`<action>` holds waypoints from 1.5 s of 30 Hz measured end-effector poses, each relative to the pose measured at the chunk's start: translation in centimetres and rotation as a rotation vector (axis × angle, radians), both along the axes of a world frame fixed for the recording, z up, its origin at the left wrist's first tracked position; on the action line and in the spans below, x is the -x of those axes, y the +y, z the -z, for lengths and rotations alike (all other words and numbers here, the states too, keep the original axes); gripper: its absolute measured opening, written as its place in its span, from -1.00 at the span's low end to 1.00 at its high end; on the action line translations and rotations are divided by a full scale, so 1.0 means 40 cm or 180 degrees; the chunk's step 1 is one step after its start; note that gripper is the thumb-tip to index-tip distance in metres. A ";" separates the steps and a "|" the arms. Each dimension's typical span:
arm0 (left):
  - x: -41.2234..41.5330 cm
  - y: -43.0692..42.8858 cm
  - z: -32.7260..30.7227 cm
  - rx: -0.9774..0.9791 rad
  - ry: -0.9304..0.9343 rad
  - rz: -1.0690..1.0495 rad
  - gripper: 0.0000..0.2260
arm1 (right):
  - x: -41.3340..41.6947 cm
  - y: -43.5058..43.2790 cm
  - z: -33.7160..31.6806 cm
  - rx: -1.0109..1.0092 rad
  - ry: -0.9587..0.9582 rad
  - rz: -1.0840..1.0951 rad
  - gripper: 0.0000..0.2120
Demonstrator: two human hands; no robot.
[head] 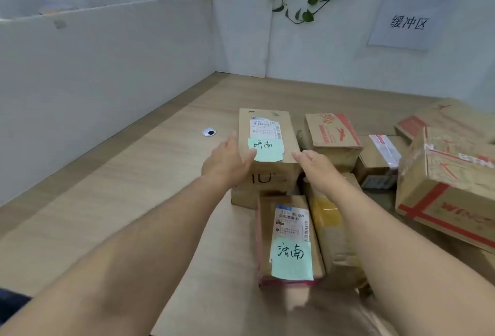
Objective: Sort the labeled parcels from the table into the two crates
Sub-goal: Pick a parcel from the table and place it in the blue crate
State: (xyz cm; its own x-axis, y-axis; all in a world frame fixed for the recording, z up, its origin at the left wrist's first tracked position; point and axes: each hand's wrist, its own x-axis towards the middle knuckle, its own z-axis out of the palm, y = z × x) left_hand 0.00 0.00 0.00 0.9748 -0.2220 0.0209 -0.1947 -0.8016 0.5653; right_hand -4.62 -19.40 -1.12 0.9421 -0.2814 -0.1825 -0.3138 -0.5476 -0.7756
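Observation:
A tall brown parcel (269, 132) with a white shipping label and a green handwritten note stands mid-table. My left hand (227, 161) lies against its left side, thumb on the green note. My right hand (316, 167) reaches with straight fingers to its right front edge. Whether the right fingers touch the box is unclear. In front of it lies a flatter parcel (290, 239) with the same kind of label and green note. No crate is in view.
More cardboard boxes crowd the right: a red-printed box (332, 135), a taped box (380, 156), a large red-striped box (450, 188). A yellowish parcel (329, 218) lies under my right forearm. White partition walls (107, 68) bound the wooden table (134, 188). A cable grommet (209, 132) sits left.

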 end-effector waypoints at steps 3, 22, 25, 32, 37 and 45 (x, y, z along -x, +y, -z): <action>-0.012 -0.005 0.001 0.0165 0.0624 -0.0241 -0.42 | -0.022 -0.008 0.016 -0.0440 0.0163 -0.0018 -0.43; 0.044 0.153 -0.016 0.2189 0.0546 -0.0154 -0.41 | -0.061 0.061 0.009 -0.2373 -0.0248 -0.0782 -0.24; 0.065 0.202 -0.037 0.2168 0.0290 -0.0223 -0.43 | -0.071 0.113 -0.011 -0.2358 -0.0356 -0.1075 -0.17; 0.149 0.381 -0.035 0.1944 -0.0112 -0.0568 -0.41 | -0.089 0.293 -0.032 -0.2440 -0.0450 -0.1574 -0.17; 0.243 0.535 -0.006 0.1624 -0.0221 -0.1111 -0.40 | -0.086 0.456 -0.001 -0.2413 -0.0247 -0.2013 -0.14; 0.481 0.860 0.054 0.1117 -0.0340 -0.1920 -0.43 | 0.020 0.751 0.098 -0.2311 0.0248 -0.2616 -0.15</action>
